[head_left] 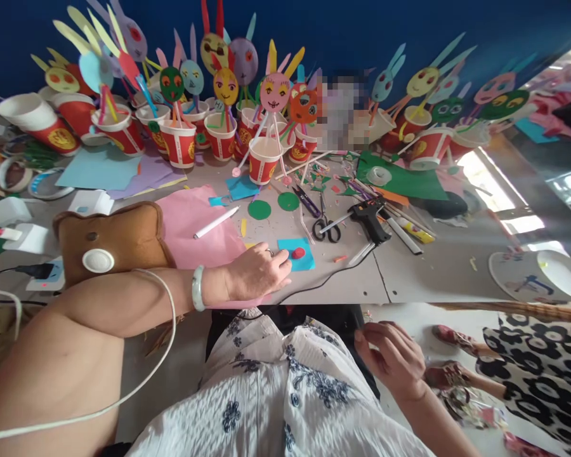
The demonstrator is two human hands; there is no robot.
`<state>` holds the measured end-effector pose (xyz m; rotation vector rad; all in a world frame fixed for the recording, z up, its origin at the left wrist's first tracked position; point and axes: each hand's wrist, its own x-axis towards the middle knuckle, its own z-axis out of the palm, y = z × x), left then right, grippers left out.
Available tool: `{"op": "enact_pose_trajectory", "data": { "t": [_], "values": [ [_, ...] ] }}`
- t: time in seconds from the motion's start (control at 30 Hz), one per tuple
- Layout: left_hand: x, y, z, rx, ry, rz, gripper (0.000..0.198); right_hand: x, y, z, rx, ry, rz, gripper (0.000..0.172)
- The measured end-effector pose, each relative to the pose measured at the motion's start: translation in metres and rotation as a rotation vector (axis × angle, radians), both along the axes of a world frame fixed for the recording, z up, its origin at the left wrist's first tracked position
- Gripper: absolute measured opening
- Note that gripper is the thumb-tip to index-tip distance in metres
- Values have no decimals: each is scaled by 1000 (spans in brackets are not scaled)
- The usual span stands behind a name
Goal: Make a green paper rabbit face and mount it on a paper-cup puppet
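Observation:
My left hand [262, 273], with a pale bangle on its wrist, rests on the table with bent fingers. Its fingertips touch the left edge of a small blue paper square [309, 259], which bears a red dot [297, 253]. Pink paper [195, 219] lies under and behind this hand, with a white pen [216, 222] on top. Below the table edge, beside my lap, is my right hand [394, 357]. Its fingers are curled in, and whatever they may hold is hidden. Green paper circles [259, 209] lie beyond the left hand.
Red paper cups [177, 146] with paper-faced figures line the back. Black scissors [327, 230] and a glue gun [371, 219] with a trailing cord lie right of centre. A brown hot-water bag [114, 241] sits left. A white cable crosses my left arm. Another person's patterned clothing [542, 362] shows at right.

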<state>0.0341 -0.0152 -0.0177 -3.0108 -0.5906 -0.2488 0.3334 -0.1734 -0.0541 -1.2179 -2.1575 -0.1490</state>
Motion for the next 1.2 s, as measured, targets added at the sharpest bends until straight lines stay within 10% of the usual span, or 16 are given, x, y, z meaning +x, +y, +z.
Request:
{"op": "enact_pose_trajectory", "data": {
  "t": [0.3,0.83,1.2],
  "values": [
    [-1,-4,10,-48,38,-7,32,-74,74,24,-158,79,-180,28],
    [0,-7,8,-48,121,-20,28,-96,153,27,-477,135,62,22],
    [0,-6,25,-110,224,-44,36,-73,52,6,-37,255,-84,40]
  ]
}}
